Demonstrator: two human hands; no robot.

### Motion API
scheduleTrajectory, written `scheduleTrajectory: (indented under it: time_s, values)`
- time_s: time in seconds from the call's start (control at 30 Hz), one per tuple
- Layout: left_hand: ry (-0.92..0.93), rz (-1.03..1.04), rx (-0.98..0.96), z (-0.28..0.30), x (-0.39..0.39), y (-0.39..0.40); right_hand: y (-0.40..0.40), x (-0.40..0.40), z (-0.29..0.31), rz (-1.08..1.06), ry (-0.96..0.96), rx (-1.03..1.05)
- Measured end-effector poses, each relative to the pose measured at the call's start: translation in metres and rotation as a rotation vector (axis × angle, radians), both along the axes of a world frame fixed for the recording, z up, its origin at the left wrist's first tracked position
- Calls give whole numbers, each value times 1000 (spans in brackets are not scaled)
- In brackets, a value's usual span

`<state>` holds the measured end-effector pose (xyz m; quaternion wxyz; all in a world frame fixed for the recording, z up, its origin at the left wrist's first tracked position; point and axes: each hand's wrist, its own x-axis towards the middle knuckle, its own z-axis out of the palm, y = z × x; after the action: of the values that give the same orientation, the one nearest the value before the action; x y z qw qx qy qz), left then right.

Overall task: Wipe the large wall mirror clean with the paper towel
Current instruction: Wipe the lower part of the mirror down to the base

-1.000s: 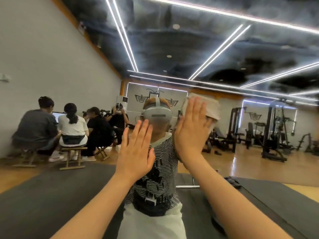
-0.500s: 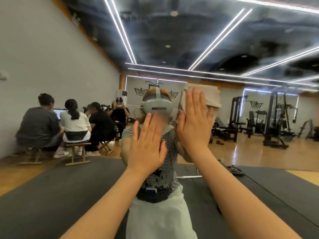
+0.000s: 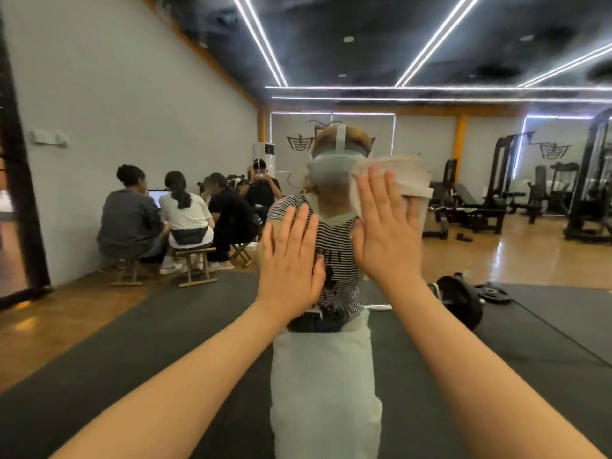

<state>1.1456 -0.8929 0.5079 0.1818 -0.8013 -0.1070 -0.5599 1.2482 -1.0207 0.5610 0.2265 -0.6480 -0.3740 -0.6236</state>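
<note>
Filling nearly the whole view, the large wall mirror (image 3: 430, 309) reflects a gym hall with grey walls, a dark ceiling crossed by bright light strips (image 3: 261, 38) and a wooden floor overlaid with dark mats (image 3: 132, 352); along the right side of the reflection stand black weight machines (image 3: 589, 180), and on the mat near them lie a dark weight plate (image 3: 463, 301) and a smaller one beside it; at the left, a group of people (image 3: 185, 213) sits on low wooden stools (image 3: 195, 265) by the wall, one facing a lit screen; in the middle stands the reflected person (image 3: 334, 260) in a striped shirt, pale trousers and a grey headset (image 3: 334, 168); two bare forearms reach up from the bottom edge toward the glass; the left hand (image 3: 291, 260) lies flat on the mirror with straight fingers, holding nothing; the right hand (image 3: 385, 233), higher and to the right, also has straight fingers and presses the paper towel (image 3: 407, 177) against the glass; the folded white towel shows above and to the right of the fingertips, beside the reflected headset.
</note>
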Motion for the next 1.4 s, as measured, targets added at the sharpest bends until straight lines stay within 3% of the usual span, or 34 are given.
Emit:
scheduleTrajectory:
  time_s: [0.53,0.67,0.9,1.17,1.4]
  values:
    - [189,6,145,18,-51,9,-7,3,-11,1,29,-7]
    - [218,103,174,14,-93,35,-8,1,-10,4,30,-3]
    - [17,237,-120,16,-95,78,-1,9,-13,57,21,16]
    - [-115,244,-185,-4,-66,83,1,12,-23,84,7,50]
    - [-54,212,-177,-8,-71,99,-2,13,-26,109,25,39]
